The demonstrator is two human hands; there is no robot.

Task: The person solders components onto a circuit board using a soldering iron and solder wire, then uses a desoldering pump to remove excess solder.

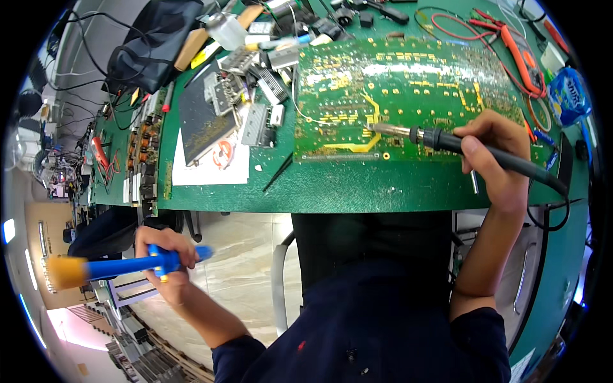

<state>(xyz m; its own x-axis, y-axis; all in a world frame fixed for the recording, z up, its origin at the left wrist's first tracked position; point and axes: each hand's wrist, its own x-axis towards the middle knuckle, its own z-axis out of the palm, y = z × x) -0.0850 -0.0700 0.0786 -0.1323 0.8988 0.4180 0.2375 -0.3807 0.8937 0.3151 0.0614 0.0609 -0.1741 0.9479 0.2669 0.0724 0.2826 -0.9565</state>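
My right hand [497,153] is closed round the dark handle of a soldering iron [440,139]. Its metal tip points left and meets the large green circuit board [415,96] beside a wide gold trace, though I cannot make out the exact contact. Off the table's front edge, my left hand [167,256] grips a blue solder sucker [121,267] with a yellow end, held roughly level and apart from the board. A thin white wire [300,108] runs onto the board's left part.
Left of the board lie heat sinks [255,124], a dark flat panel [207,118] and white paper [211,172]. Black tweezers [278,172] rest near the edge. A red-cased meter [520,60], its leads and a blue packet [568,96] sit at the right. The iron's cord hangs at the right.
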